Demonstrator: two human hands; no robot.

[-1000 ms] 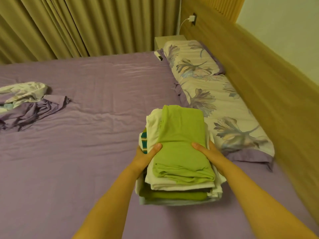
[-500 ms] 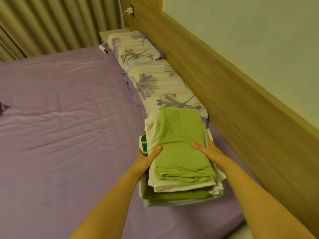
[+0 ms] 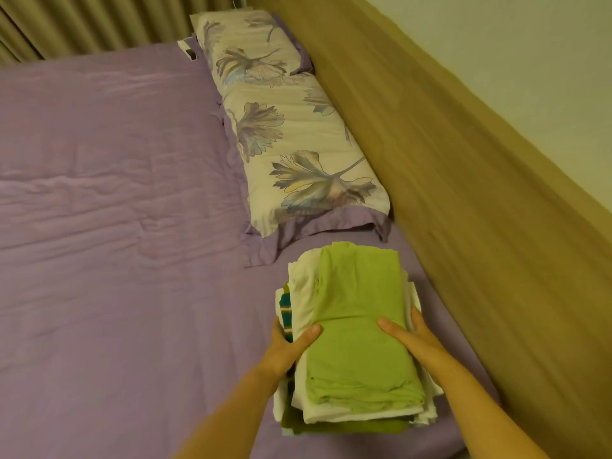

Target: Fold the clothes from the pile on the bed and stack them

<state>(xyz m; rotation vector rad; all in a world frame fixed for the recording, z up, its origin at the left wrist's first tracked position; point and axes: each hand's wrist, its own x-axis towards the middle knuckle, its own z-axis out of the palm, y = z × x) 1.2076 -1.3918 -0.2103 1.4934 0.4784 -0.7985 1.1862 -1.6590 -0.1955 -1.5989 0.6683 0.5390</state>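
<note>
Stack (image 3: 356, 339) of folded clothes sat between both hands on the bed (image 3: 116, 226); left hand (image 3: 289, 347) and right hand (image 3: 409, 339) gripped its sides, thumbs on top.

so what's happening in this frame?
A person grips a stack of folded clothes from both sides, left hand and right hand, thumbs on the green top piece. The stack is over the purple bed sheet, just short of the floral pillows and beside the wooden headboard. Lifted or resting, I cannot tell.
</note>
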